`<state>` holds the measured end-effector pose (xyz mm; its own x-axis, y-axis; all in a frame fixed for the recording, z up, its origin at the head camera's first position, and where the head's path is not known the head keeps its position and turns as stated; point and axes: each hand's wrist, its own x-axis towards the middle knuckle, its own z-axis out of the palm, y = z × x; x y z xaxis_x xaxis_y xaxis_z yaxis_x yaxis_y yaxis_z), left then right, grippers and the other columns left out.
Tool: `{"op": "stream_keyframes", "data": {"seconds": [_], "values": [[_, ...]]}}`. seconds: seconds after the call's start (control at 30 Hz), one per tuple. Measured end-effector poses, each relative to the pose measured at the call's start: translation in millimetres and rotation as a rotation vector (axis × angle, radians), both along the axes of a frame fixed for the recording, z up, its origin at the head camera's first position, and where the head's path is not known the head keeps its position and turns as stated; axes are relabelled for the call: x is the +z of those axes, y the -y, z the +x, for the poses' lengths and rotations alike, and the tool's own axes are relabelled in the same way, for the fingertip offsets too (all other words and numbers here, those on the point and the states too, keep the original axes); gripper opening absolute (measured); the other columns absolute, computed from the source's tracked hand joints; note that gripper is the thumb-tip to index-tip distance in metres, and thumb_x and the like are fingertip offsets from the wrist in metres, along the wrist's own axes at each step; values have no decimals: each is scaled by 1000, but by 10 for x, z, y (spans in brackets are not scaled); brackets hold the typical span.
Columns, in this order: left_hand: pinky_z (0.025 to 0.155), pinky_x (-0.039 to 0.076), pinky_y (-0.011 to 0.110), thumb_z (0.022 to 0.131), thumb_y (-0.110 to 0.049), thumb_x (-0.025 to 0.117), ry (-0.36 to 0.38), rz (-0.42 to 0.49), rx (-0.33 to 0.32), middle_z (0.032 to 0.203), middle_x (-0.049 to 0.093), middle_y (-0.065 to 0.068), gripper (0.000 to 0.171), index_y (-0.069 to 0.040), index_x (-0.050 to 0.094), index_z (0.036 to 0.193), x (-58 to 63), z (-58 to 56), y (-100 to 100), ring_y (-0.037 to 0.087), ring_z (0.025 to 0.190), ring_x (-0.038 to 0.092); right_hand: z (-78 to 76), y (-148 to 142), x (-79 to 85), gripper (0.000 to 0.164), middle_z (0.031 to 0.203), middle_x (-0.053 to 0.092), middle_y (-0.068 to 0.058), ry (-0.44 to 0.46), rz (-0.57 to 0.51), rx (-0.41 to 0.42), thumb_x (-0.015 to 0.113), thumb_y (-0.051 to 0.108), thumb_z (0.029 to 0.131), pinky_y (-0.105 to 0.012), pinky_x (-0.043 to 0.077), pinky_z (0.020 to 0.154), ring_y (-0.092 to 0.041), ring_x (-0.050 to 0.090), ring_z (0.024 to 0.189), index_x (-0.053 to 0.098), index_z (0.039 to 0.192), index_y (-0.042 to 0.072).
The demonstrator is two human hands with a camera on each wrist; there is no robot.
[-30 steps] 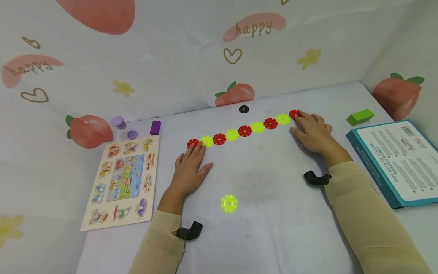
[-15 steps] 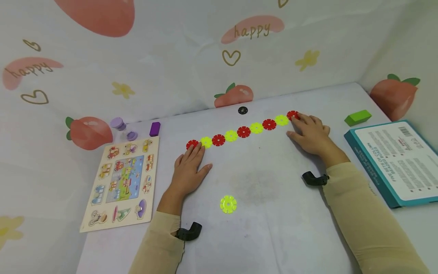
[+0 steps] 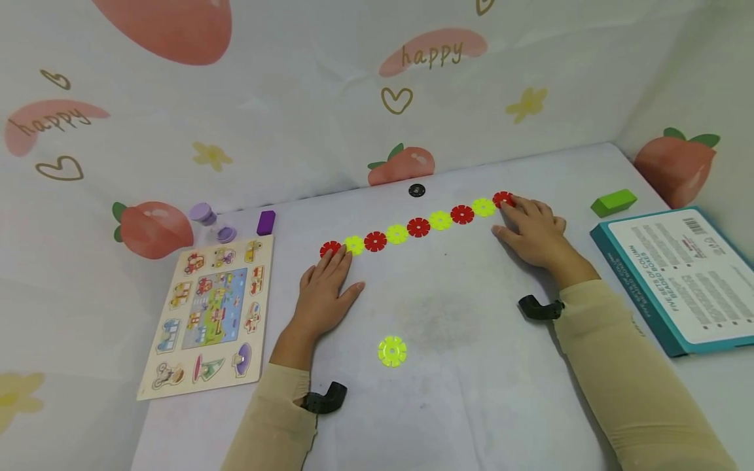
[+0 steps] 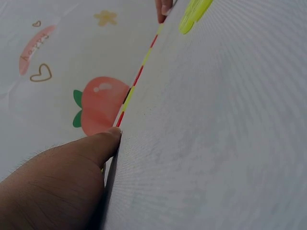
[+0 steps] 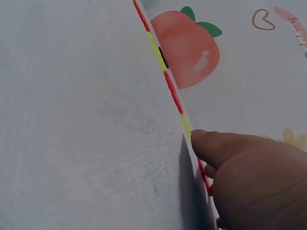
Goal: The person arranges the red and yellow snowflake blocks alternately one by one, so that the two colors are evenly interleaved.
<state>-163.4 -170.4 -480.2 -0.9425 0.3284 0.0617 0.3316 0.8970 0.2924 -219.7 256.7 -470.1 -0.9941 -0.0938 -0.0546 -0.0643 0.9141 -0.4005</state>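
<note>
Red and yellow notched plastic discs lie edge to edge in an alternating row across the white table in the head view, among them a red disc in the middle. My left hand rests with straight fingers on the row's left end, fingertips over the left red disc and touching the edge of the yellow disc. At the right end, the fingertips of my right hand touch another red disc and partly cover it. A loose yellow disc lies nearer, between my forearms.
A wooden picture puzzle board lies at left, with a purple block and lilac toy pieces behind it. A black round chip sits behind the row. At right are a green block and a teal-edged box.
The head view has shifted very slightly. Both hands and the row of discs keep their places on the table.
</note>
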Motion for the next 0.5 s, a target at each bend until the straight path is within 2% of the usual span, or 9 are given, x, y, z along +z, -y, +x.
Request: {"op": "stream_keyframes", "data": {"seconds": [0.13,0.2,0.27,0.33,0.4,0.5], "values": [[109,10,56,94,-55,48,3,5,-6,158,17,-4,71,-20,27,152,3,4,1,21,144,7,29,50,71,68,153,19,-20,-61,-96,-19,47,47,96,-68,17,91,-46,11,136,28,151,12],[109,10,56,94,-54,48,7,7,-7,158,17,-4,71,-19,27,152,3,7,0,22,144,7,58,98,130,64,152,25,-17,-104,-226,-16,47,45,97,-67,20,96,-42,20,136,31,150,14],[109,9,56,93,-55,48,9,6,-5,158,17,-4,72,-20,27,152,2,9,1,21,144,7,104,174,203,59,146,36,-13,-121,-393,6,49,44,97,-61,29,98,-36,33,130,37,148,16],[109,9,55,93,-56,48,9,1,-3,158,17,-4,72,-20,27,153,-1,8,4,21,144,7,171,283,280,53,138,46,-9,-76,-598,64,50,42,98,-55,37,96,-31,45,122,41,145,19],[109,10,55,93,-56,47,5,-1,-1,158,17,-5,72,-20,27,153,-5,3,5,21,144,7,249,424,347,48,130,52,-8,10,-801,153,50,38,99,-51,42,91,-31,53,112,44,142,19],[109,10,54,93,-55,48,1,1,-1,158,17,-5,72,-20,27,153,-3,1,6,21,144,7,388,692,410,42,125,55,-12,162,-1001,327,47,27,101,-54,42,91,-36,56,109,44,141,17]]}}
